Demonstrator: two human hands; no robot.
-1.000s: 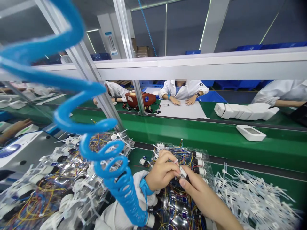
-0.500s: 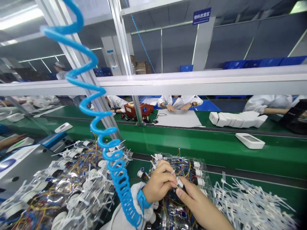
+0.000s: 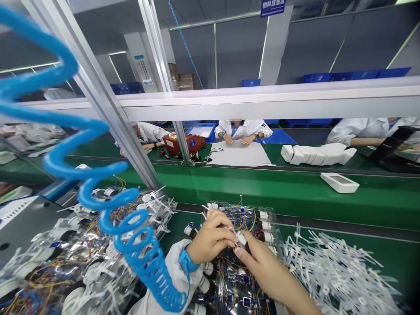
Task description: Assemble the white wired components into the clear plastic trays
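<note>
My left hand (image 3: 212,236) and my right hand (image 3: 260,260) meet above a clear plastic tray (image 3: 274,212) of wired parts. Between thumb and fingers, my right hand grips a small white-and-black cylindrical part (image 3: 242,238). The fingers of my left hand are pinched together against its near end; what they hold there is hidden. A blue wrist strap (image 3: 187,261) with a coiled blue cord (image 3: 136,236) circles my left wrist. Below my hands lie more white-and-black cylinders (image 3: 205,285) with coloured wires and small circuit boards.
Loose white cable ties (image 3: 337,271) lie heaped at right. Stacked trays of wired parts with ties (image 3: 95,245) fill the left, beside a grey machine (image 3: 22,227). A white device (image 3: 340,182) rests on the green conveyor (image 3: 229,183). Co-workers (image 3: 243,131) sit across, behind a metal frame (image 3: 183,144).
The camera view has shifted, so the coiled cord looks larger and further left. My hands stay together around the cylindrical part, whose white end now shows more.
</note>
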